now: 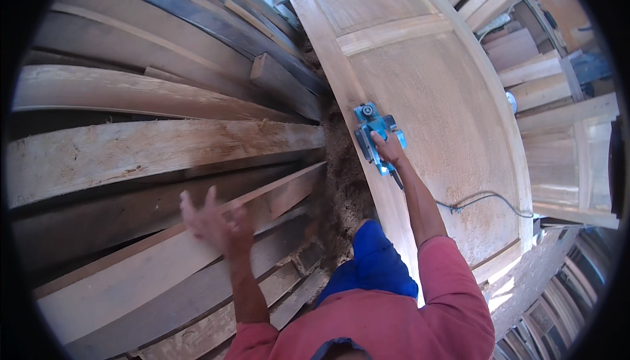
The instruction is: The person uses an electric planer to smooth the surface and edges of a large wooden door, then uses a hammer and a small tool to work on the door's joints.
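Observation:
A teal electric hand planer (373, 136) rests on the left edge of a large panelled wooden door (420, 78). My right hand (388, 148) is closed round the planer's handle, with the arm stretched out over the door. Off to the left, my left hand (220, 223) is raised over the stacked boards, its fingers spread and slightly blurred, holding nothing. The planer's dark cord (482, 196) trails across the door's surface to its right edge. Fine sawdust covers much of the door.
Long rough boards (164, 150) fill the left side, their ends reaching close to the door. Wood shavings (348, 189) cover the floor between boards and door. Timber offcuts (535, 75) and another wooden panel (567, 157) stand beyond the door's right edge.

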Demonstrator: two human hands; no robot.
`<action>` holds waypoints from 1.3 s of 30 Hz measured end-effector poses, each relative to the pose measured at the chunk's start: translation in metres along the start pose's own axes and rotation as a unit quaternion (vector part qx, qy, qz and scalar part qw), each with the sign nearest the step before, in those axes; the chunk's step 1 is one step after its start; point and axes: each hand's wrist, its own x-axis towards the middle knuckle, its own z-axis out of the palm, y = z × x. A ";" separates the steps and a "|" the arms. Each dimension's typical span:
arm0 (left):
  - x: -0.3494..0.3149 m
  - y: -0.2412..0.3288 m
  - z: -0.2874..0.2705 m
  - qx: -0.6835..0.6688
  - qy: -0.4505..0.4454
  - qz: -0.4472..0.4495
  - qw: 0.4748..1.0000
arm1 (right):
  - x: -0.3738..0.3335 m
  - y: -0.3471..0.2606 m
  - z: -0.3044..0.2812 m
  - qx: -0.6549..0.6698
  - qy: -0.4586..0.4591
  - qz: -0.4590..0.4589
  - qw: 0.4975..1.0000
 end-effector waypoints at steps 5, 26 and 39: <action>-0.016 -0.026 -0.018 0.140 -0.045 -0.037 0.988 | 0.010 0.011 0.011 -0.014 0.006 -0.010 1.000; 0.017 0.045 0.112 -0.088 -0.245 -0.161 0.952 | 0.276 -0.116 0.063 -0.038 -0.025 -0.013 0.999; 0.041 0.017 0.173 0.072 -0.253 -0.167 0.950 | 0.459 -0.182 0.090 0.047 -0.010 0.003 0.999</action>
